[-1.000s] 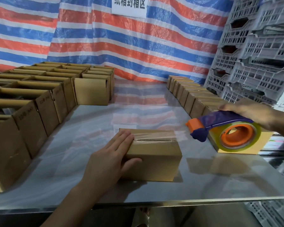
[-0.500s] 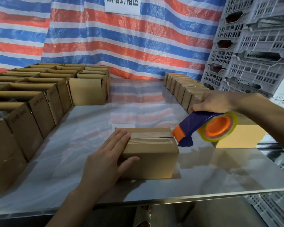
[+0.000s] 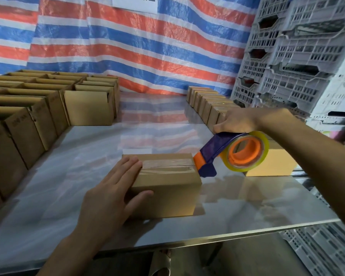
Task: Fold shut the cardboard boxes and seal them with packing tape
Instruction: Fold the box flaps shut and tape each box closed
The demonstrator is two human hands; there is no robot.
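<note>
A small closed cardboard box (image 3: 167, 188) sits mid-table with clear tape along its top seam. My left hand (image 3: 112, 198) rests on the box's left end, fingers flat on top and thumb against the front face. My right hand (image 3: 241, 120) grips the purple-and-orange tape dispenser (image 3: 227, 152) from above. Its orange nose touches the box's right top edge. A roll of clear tape (image 3: 245, 152) sits on its orange hub.
Rows of open-topped boxes (image 3: 28, 116) fill the table's left side. A line of closed boxes (image 3: 209, 104) runs along the right, one (image 3: 275, 162) just behind the dispenser. Grey plastic crates (image 3: 297, 56) are stacked at right. The steel table edge (image 3: 207, 236) is near me.
My right hand has brought the dispenser left and down from beside the box until its nose meets the box's right edge. My left hand has stayed on the box.
</note>
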